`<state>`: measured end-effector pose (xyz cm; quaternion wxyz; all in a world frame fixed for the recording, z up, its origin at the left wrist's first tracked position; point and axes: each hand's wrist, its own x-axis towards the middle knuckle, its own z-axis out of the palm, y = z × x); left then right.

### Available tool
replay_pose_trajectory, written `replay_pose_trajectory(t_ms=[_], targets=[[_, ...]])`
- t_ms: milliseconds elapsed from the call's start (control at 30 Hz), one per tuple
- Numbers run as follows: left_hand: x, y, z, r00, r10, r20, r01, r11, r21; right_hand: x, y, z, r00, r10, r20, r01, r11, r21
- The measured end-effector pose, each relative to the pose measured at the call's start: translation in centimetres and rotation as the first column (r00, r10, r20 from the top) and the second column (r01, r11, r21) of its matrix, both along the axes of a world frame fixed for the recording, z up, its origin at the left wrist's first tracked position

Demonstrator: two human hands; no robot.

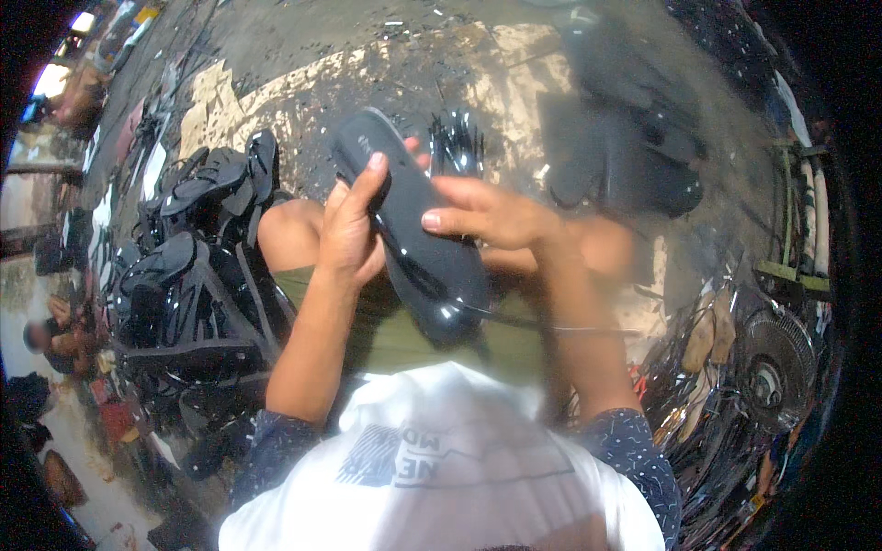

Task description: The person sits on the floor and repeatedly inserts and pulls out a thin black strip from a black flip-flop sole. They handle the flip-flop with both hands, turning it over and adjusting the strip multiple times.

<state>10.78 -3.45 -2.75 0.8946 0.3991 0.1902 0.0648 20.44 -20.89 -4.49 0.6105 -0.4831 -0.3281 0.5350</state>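
Note:
A black sandal (pixel 415 197) is tilted above my lap, its upper surface toward me. My left hand (pixel 354 220) wraps round its left side, thumb lying on top and fingertips showing past the far edge. At the near end a glossy black strap (pixel 409 266) curves over it. My right hand (pixel 501 213) reaches in from the right, thumb and fingers apart and stretched out, with the thumb against the sandal's right edge. A thin dark strand (pixel 560 327) runs rightward from the near end, passing by my right forearm.
Black sandals (pixel 197 266) are heaped at my left. Beyond my hands lie shiny black strips (pixel 457 142) and worn cardboard (pixel 514 83). Dark, blurred flat pieces (pixel 634 165) are at the far right. Wooden shoe lasts (pixel 707 335) and a fan (pixel 772 372) stand at my right.

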Motion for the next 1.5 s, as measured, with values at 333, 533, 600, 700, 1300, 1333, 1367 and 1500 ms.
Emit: replay_pose_trajectory(t_ms=[333,533,600,700,1300,1333,1367,1500], targets=[[0.1,5.4,-1.0,0.922,0.376,0.088,-0.385,0.916,0.11,-7.1,-2.4,-3.7,0.453,-0.891,-0.02,0.885,0.447,0.131],[-1.6,1.6,0.0,0.976,0.22,0.002,-0.22,0.973,0.068,-1.2,1.3,-3.6,0.307,-0.936,-0.173,0.946,0.32,-0.05],[-1.9,0.7,-0.1,0.99,0.14,-0.012,-0.136,0.978,0.16,-1.3,1.7,-1.7,0.425,-0.897,-0.122,0.899,0.434,-0.057],[-2.7,0.5,-0.6,0.99,0.13,-0.056,-0.107,0.947,0.304,-2.9,2.1,1.6,0.636,-0.739,0.221,0.765,0.641,-0.059],[-3.7,-1.4,-0.8,0.992,0.086,0.092,-0.125,0.561,0.819,-4.3,3.0,3.5,0.137,-0.57,0.81,0.65,0.669,0.36],[-3.8,-1.2,-0.7,0.996,0.082,0.04,-0.079,0.566,0.821,-4.2,3.0,3.3,0.151,-0.573,0.805,0.648,0.672,0.357],[-3.8,-1.3,-0.5,0.995,0.094,0.024,-0.078,0.626,0.776,-4.1,3.0,3.2,0.163,-0.576,0.801,0.647,0.675,0.354],[-3.9,-1.6,-0.3,0.992,0.128,0.015,-0.108,0.765,0.635,-4.6,2.4,2.9,0.315,-0.619,0.72,0.715,0.653,0.249]])
